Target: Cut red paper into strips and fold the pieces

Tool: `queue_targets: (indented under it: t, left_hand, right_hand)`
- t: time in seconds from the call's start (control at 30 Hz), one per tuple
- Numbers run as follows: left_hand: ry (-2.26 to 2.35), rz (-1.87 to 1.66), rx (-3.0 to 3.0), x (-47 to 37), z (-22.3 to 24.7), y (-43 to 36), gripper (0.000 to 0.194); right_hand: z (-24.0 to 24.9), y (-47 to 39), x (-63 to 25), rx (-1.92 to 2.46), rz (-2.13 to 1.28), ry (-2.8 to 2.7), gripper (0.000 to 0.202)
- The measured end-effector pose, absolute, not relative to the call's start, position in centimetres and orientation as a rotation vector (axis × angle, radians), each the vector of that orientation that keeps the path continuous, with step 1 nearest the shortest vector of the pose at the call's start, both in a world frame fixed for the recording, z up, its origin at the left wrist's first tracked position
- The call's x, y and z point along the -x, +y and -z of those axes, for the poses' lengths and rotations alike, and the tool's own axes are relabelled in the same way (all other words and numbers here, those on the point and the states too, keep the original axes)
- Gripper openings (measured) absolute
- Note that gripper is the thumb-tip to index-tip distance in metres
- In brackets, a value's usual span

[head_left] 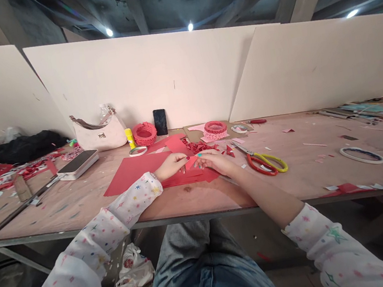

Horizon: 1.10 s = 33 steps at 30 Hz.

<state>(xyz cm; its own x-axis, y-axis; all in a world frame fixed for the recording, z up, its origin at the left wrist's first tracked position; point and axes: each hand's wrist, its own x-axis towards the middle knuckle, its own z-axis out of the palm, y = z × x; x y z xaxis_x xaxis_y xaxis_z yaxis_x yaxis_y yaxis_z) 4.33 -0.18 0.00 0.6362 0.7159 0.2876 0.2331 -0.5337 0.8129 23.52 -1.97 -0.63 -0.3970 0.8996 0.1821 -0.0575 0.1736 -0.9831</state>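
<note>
Between my two hands is a small red paper piece (190, 163), above the red sheets. My left hand (173, 166) pinches its left side, and my right hand (211, 160) has its fingers closed on the right side. Large red paper sheets (129, 173) lie under and left of the hands. Just beyond the fingers sits a heap of small folded red pieces (199, 147). Scissors (265, 161) with red and yellow handles lie to the right of my right hand.
Behind are a glue stick (129, 137), a red paper ring (144, 134), a black phone (160, 121) and stacked red and pink rings (215, 130). A handbag (100, 133) and white box (78, 165) stand left. A white hoop (361, 155) lies right.
</note>
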Motion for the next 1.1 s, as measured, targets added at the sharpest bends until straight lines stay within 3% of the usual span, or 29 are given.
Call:
queue_targets:
  t: [0.3,0.8,1.1]
  left_hand:
    - [0.706,-0.794,-2.095,-4.31,0.13,-0.06,0.030]
    - [0.721,-0.785,-2.097,-4.49,0.30,-0.14,0.029]
    - [0.706,-0.819,-2.118,-4.39,0.39,-0.02,0.028]
  right_hand:
    - [1.33,-1.45,-23.87,0.872,-1.251,-1.702,0.024]
    - [0.91,-1.76,-23.76,0.961,-0.940,-1.903,0.020]
    - [0.85,-1.87,-23.86,0.910,-1.119,-1.840,0.019]
